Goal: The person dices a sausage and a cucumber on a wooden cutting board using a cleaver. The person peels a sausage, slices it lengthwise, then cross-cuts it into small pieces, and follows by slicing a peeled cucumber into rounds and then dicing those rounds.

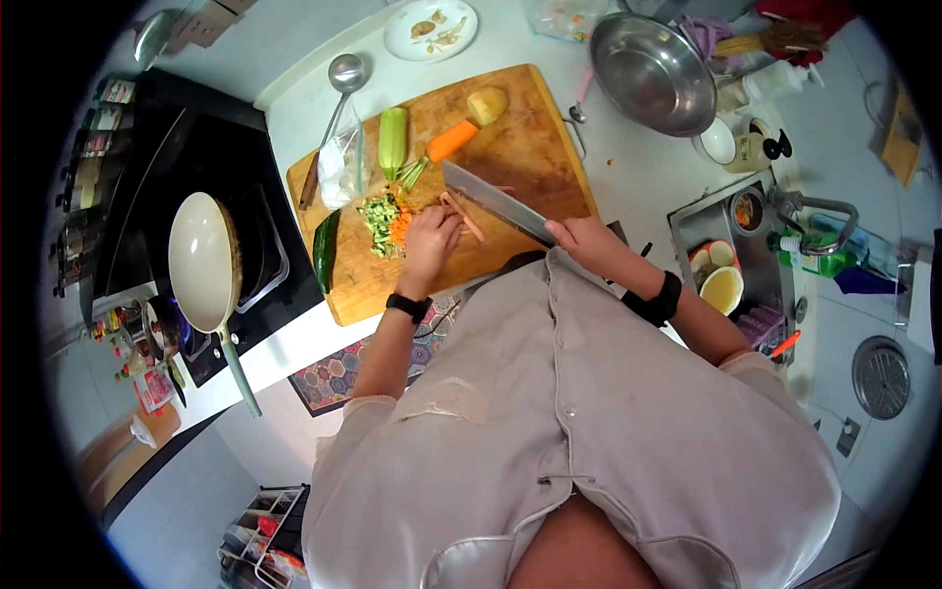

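**Cutting vegetables on a wooden board**

Holding position, centre of the frame: the right hand [572,234] is clenched around the handle of a cleaver [496,202]; the blade runs up and to the left from that hand, over the wooden cutting board [530,147]; the left hand [430,236] rests on the board with fingers curled down onto thin carrot strips [463,216], pressing rather than enclosing them; the blade lies just to the right of those fingers

Items on the board: a heap of chopped green and orange pieces [386,221] touches the left hand on its left side; a dark green cucumber piece [326,249] lies at the board's left edge; a pale green vegetable length [392,140], a carrot piece [450,140] and a potato [487,103] sit toward the top

Surroundings: a cream frying pan [201,260] stands on the stove at the left; a steel bowl [652,74] occupies the upper right; a small white plate [431,28] sits at the top; a sink [746,260] lies at the right
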Demonstrator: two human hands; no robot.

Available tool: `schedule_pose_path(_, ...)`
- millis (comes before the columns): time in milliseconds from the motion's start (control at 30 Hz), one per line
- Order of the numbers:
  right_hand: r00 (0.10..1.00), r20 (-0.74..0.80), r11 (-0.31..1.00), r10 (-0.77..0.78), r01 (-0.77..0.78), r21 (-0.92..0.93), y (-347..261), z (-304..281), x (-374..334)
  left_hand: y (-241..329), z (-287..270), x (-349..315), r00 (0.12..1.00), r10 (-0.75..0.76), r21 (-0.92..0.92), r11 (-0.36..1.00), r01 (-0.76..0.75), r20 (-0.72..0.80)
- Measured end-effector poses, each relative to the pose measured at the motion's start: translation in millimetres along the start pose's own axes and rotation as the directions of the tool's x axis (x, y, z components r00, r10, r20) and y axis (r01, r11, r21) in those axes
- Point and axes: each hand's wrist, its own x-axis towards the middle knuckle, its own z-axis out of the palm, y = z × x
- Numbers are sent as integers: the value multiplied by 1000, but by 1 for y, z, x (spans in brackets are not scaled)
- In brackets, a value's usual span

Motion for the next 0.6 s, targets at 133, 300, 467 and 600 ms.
schedule_pose_path(133,1000,-22,998,-7,9,57,2,5,8,4,17,0,988,-86,34,995,91,-130)
schedule_pose_path(300,999,-26,999,-36,37,19,19,17,21,5,29,-3,978,-109,51,991,120,-180)
schedule_pose_path(467,1000,-12,999,-14,14,-41,16,20,21,5,26,-1,974,-62,78,994,81,-220)
schedule_pose_path(600,1000,-14,1000,-1,1,-9,17,25,20,6,24,1,977,-73,24,997,79,-198)
